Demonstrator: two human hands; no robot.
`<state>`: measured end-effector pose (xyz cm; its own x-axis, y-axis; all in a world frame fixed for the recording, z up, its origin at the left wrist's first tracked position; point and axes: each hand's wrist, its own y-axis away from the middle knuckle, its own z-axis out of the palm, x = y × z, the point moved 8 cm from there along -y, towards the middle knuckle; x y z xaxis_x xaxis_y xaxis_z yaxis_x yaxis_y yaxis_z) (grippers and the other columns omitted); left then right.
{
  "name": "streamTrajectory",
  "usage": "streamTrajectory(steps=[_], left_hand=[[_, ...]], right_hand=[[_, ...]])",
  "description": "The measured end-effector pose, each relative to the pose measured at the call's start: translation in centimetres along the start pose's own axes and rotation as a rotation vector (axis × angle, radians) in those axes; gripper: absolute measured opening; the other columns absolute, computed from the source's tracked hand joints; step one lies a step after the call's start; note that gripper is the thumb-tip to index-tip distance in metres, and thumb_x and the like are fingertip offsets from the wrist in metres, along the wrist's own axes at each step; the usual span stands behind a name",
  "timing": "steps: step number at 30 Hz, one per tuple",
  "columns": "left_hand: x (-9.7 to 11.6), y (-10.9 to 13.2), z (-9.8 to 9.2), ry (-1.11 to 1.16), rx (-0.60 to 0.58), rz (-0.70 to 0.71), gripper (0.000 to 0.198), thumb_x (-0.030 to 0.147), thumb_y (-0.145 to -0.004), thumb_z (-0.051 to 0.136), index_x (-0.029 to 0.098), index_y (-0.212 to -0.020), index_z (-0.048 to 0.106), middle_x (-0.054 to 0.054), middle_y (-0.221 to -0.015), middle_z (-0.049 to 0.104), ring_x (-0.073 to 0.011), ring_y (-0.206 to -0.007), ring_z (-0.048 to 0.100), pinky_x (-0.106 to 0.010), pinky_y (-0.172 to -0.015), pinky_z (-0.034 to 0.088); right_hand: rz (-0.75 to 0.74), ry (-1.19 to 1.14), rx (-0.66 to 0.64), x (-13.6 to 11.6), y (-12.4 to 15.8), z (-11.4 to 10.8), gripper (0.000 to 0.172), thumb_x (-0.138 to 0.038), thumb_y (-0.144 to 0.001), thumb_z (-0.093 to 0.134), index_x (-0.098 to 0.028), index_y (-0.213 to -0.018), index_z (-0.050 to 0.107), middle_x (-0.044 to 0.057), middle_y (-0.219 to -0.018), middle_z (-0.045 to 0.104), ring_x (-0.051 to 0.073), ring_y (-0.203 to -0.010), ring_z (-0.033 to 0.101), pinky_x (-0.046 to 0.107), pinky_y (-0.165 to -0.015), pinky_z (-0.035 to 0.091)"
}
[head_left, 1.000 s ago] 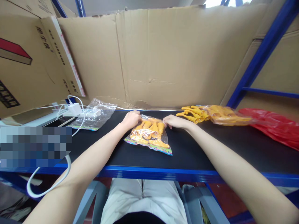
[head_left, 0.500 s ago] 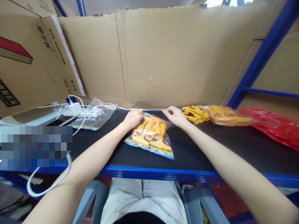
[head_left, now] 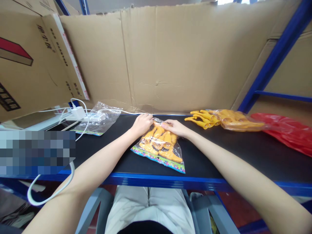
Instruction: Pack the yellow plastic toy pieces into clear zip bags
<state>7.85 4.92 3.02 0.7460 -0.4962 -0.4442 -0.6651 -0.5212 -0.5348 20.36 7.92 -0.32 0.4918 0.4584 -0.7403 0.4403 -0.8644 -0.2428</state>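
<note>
A clear plastic bag (head_left: 159,143) with a colourful printed strip along its near edge lies before me. Inside it are several yellow-orange hollow pieces, each with an open round end. My left hand (head_left: 143,124) is closed on the bag's far left corner, its fingertips partly hidden. At the far right side, my right hand (head_left: 175,127) grips the bag, thumb and fingers pressed on the film over the pieces.
Loose yellow pieces (head_left: 203,119) lie to the right, beside another filled clear bag (head_left: 240,120) and a red plastic bag (head_left: 287,131). An empty-looking clear bag (head_left: 109,113) and a white charger (head_left: 78,113) with cables are at left. Cardboard (head_left: 170,61) walls the back.
My right hand has come left and down onto the bag, where it was apart before. The bag has shifted slightly toward me and to the right. My left hand has moved slightly right.
</note>
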Motion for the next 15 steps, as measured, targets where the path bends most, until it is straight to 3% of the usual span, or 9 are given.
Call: streamTrajectory(steps=[7,15], left_hand=[[0.06,-0.02,-0.19,0.037,-0.001,-0.011,0.028,0.018,-0.090,0.040,0.013,-0.083,0.067,-0.009,-0.081,0.058,-0.0195,-0.081,0.051,-0.032,-0.070,0.037],[-0.58,-0.09,-0.20,0.098,-0.002,-0.034,0.026,0.013,-0.087,0.040,0.015,-0.085,0.066,-0.008,-0.090,0.058,-0.0181,-0.084,0.050,-0.031,-0.074,0.040]], right_hand=[[0.205,-0.255,-0.093,0.48,0.67,0.73,0.043,-0.051,-0.061,0.071,-0.014,-0.082,0.064,0.006,-0.079,0.067,0.015,-0.067,0.061,0.025,-0.060,0.049],[0.216,-0.311,-0.021,0.77,0.61,0.03,0.042,-0.046,-0.060,0.073,-0.013,-0.084,0.062,0.007,-0.084,0.068,0.015,-0.070,0.063,0.025,-0.063,0.051]])
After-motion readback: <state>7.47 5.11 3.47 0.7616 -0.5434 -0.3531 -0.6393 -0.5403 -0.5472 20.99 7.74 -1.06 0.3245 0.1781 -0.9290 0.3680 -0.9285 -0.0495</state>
